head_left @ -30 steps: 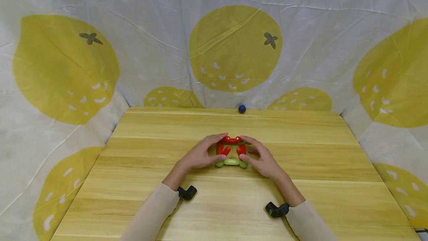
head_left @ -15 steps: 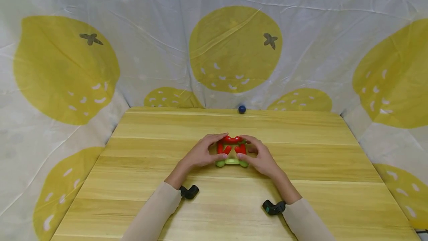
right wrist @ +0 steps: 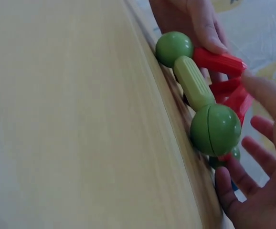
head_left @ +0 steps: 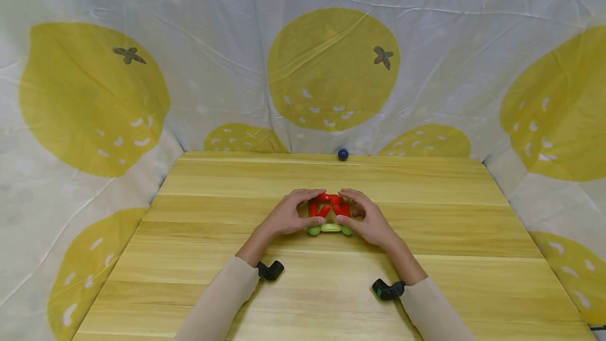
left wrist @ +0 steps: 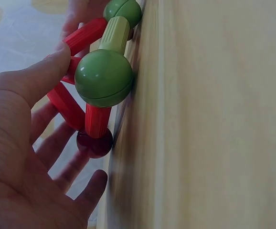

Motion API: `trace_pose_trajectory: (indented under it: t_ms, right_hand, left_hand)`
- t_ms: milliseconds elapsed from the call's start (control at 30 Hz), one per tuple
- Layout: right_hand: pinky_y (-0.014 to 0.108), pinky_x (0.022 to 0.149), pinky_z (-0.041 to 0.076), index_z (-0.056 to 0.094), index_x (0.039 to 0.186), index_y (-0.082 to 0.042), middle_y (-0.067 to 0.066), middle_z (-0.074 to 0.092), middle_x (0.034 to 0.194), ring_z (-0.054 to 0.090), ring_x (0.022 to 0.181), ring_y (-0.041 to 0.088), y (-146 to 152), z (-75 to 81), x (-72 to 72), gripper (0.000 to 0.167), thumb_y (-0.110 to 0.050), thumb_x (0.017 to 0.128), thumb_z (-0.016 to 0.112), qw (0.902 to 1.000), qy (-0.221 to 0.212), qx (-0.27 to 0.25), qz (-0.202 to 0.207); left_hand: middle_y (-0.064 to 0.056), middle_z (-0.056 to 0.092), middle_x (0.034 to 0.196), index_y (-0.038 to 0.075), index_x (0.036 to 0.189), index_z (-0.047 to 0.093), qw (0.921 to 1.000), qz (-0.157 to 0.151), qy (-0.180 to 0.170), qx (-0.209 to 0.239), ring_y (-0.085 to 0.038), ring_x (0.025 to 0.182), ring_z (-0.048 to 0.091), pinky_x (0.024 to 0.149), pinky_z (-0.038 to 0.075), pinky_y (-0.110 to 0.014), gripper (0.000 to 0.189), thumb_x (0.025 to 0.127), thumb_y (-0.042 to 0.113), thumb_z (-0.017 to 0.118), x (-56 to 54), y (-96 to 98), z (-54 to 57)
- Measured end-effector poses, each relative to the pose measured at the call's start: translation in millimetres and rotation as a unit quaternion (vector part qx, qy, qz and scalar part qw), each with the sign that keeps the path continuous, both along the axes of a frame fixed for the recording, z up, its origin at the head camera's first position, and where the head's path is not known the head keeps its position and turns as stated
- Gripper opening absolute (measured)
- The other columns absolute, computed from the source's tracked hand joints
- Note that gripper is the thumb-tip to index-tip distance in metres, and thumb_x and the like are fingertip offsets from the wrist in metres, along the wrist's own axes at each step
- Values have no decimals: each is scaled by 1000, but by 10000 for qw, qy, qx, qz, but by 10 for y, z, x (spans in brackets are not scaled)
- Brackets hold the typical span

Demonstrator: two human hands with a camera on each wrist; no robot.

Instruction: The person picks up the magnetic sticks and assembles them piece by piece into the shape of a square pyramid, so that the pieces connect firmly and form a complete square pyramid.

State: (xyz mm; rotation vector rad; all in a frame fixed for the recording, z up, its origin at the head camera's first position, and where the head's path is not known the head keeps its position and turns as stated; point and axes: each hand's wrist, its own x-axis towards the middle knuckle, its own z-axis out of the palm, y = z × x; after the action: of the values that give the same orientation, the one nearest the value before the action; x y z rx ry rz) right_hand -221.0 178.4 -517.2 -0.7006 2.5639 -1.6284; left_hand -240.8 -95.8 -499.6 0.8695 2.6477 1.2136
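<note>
A frame of magnetic sticks and balls lies low at the table's middle. Its near side is a light green stick (head_left: 331,228) between two green balls (left wrist: 103,78). Red sticks form the sides, and others lean inward from the corners. My left hand (head_left: 286,216) curls round the left side, thumb at the end of a leaning red stick (head_left: 324,211) and fingers behind. From the right, my right hand (head_left: 374,225) likewise brackets the frame, thumb on a red stick (right wrist: 221,62). A dark red ball (left wrist: 95,143) sits at the far left corner. Fingers partly hide the back.
A dark blue ball (head_left: 343,154) sits at the table's (head_left: 303,288) back edge, against the lemon-print cloth (head_left: 227,67) that hangs behind and at both sides. Black wrist cameras (head_left: 271,271) jut inward from both sleeves.
Both hands have drawn slightly closer together, with the frame edging right. The leaning red sticks have tilted further inward; on the right, the back sticks now meet near the middle.
</note>
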Motion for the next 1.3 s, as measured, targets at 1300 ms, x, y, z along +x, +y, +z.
trace_pose_trajectory:
  t_ms: [1300]
  right_hand:
    - [29,76,53,67,128,-23,0,67,123,60,87,17,-68,-41,-141,24,-25,105,62,9977,248,618,-79]
  left_hand:
    - [7,53,153,34,152,51,9997,-235,-8,18,-22,145,44,122,35,-52,76,85,53,81,39,-72,-42]
